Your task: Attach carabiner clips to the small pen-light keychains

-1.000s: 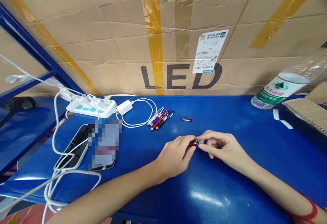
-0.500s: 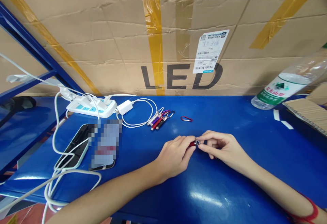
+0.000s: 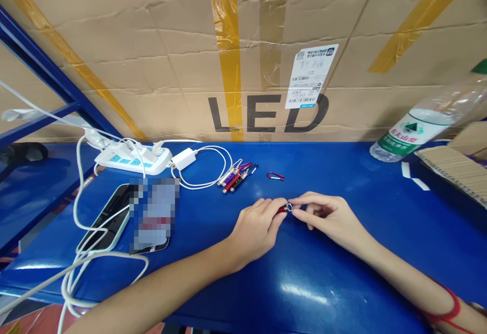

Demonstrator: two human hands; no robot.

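My left hand (image 3: pixel 256 227) is closed round a small red keychain flashlight (image 3: pixel 281 209), most of which is hidden under the fingers. Its silver end points right and carries a small metal ring (image 3: pixel 289 207). At that ring, the thumb and index finger of my right hand (image 3: pixel 327 214) are pinched together, the other fingers curled behind. Beyond the hands, a loose red carabiner (image 3: pixel 275 176) lies on the blue table (image 3: pixel 323 283). Left of it sits a bunch of similar keychain flashlights (image 3: pixel 235 177) in silver, purple, red and black, with carabiners attached.
A white power strip (image 3: pixel 133 160) with plugs and a charger (image 3: pixel 184 159) stands at the back left. Two phones (image 3: pixel 108 217) lie among white cables. A large cardboard box (image 3: pixel 160 70) walls off the back. At right are a tilted water bottle (image 3: pixel 407 133) and a cardboard piece (image 3: pixel 452 169).
Both hands stay together at the flashlight with almost the same grip. The whole view has shifted slightly, and the ring end shows at a slightly different angle.
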